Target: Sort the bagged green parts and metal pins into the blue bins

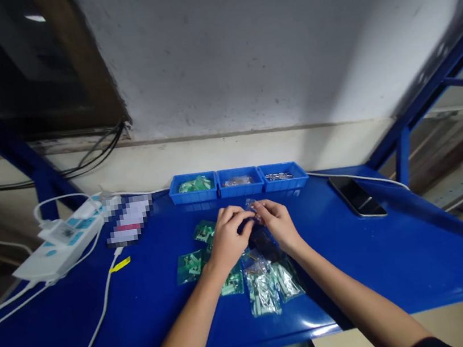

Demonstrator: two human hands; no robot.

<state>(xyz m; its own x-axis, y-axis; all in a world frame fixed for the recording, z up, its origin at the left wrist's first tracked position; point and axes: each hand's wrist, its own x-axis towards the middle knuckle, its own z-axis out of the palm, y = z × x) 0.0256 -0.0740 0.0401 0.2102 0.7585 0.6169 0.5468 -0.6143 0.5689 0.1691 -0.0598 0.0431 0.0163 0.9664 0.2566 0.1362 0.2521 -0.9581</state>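
Over the blue table [147, 306], left hand [228, 238] and right hand [281, 225], grips narrow, pinch a clear bag [250, 205] near the middle tray [242, 191]; likely light, limp and slippery, best held by its edges.

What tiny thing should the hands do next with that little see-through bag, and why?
Maybe gently feel along the edge of the small clear bag for an opening. The left hand and right hand both have their fingertips at it, so they seem well placed. It's too small to tell here whether it's open, so I'd check gently first.
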